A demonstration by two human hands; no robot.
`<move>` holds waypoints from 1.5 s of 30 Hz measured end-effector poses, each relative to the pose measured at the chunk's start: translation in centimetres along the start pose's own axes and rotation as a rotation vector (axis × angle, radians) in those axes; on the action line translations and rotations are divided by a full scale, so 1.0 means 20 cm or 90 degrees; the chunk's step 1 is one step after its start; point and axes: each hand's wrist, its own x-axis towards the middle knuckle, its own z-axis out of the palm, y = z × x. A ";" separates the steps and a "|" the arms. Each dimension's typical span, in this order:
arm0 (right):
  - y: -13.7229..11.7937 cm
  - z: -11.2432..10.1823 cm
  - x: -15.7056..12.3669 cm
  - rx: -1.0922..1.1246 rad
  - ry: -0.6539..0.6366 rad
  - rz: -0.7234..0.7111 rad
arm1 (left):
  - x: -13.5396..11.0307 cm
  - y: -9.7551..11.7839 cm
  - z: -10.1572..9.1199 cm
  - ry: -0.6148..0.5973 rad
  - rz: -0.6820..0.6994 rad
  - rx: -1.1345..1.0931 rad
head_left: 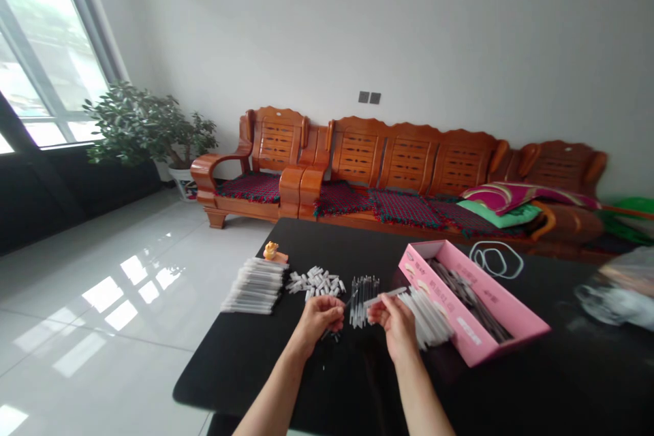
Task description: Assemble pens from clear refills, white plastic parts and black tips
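Note:
My left hand (319,319) pinches a thin dark pen refill (352,297), its tip angled up to the right. In my right hand (397,324) is a whitish pen barrel (379,299), held between thumb and fingers and pointing left. The two pieces are apart. Between and behind my hands lies a row of dark refills (364,286). Small white caps (317,281) are heaped behind my left hand. More white barrels (426,319) lie to the right of my right hand, against the pink box (503,347). At the left, pale finished-looking pens (255,288) lie in a stack.
The black table (229,361) carries a small yellow figurine (272,251), white loops (496,260) and plastic bags (620,293). Long dark pieces (467,296) fill the pink box. Beyond stand a wooden sofa (409,157) and a potted plant (153,126).

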 end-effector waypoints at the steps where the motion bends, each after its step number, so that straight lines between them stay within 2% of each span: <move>1: -0.01 0.02 0.00 0.003 0.001 -0.012 | -0.02 0.01 -0.01 -0.008 0.000 -0.006; 9: -0.03 0.08 -0.02 0.004 -0.014 -0.037 | -0.04 0.01 -0.03 -0.029 -0.004 0.015; 22: -0.01 0.05 -0.03 -0.025 -0.031 0.004 | -0.05 0.02 -0.01 -0.018 0.001 0.053; 26: 0.02 0.08 -0.06 -0.034 -0.042 0.043 | -0.02 0.02 0.03 0.037 0.007 0.050; 30: 0.09 0.15 -0.14 -0.024 -0.080 0.096 | 0.01 0.03 0.10 0.143 0.078 0.033; 33: 0.12 0.18 -0.17 0.000 -0.116 0.153 | 0.02 0.05 0.13 0.167 0.110 0.004; 35: 0.12 0.16 -0.16 0.057 -0.103 0.180 | 0.02 0.07 0.11 0.165 0.129 -0.024; 38: 0.07 0.07 -0.11 0.174 -0.027 0.177 | 0.01 0.08 -0.01 0.191 0.154 0.014; 40: 0.04 0.02 -0.07 0.212 0.009 0.146 | -0.01 0.07 -0.11 0.198 0.146 0.132; 42: 0.04 -0.01 -0.06 0.215 -0.006 0.150 | -0.04 0.05 -0.21 0.179 0.112 0.285; 45: 0.07 0.00 -0.07 0.211 -0.036 0.178 | -0.11 0.01 -0.29 0.080 0.075 0.471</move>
